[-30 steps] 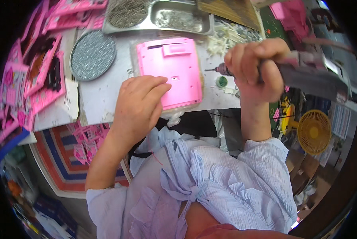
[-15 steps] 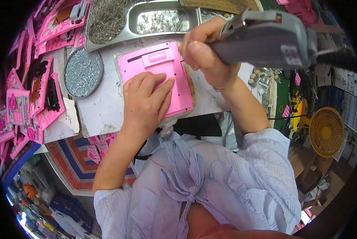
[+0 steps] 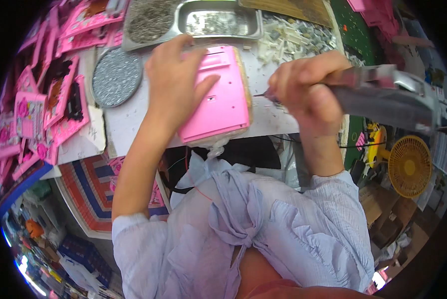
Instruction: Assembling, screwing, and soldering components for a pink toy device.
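A pink plastic case [image 3: 218, 112], flat back up with small screw holes, rests on a padded pad [image 3: 247, 89] on the white table. My left hand [image 3: 176, 82] lies over its left side, thumb stretched across the top face and the other fingers bent at the far left corner; some fingertips are hidden. To the right of the case, my right hand [image 3: 311, 87] is wrapped around a dark electric screwdriver [image 3: 383, 102]. The thin bit of the driver points left toward the case and stands apart from it.
Beyond the case sits a metal tray [image 3: 218, 37] of small metal parts. A round dish [image 3: 116, 77] of screws stands at the left, beside piled pink casings [image 3: 31, 114]. White and grey small parts [image 3: 296, 40] lie far right. A yellow fan [image 3: 409, 166] stands at the right.
My right hand has drawn the screwdriver right and nearer, away from the case. My left hand has slid from the middle of the case to its far left side.
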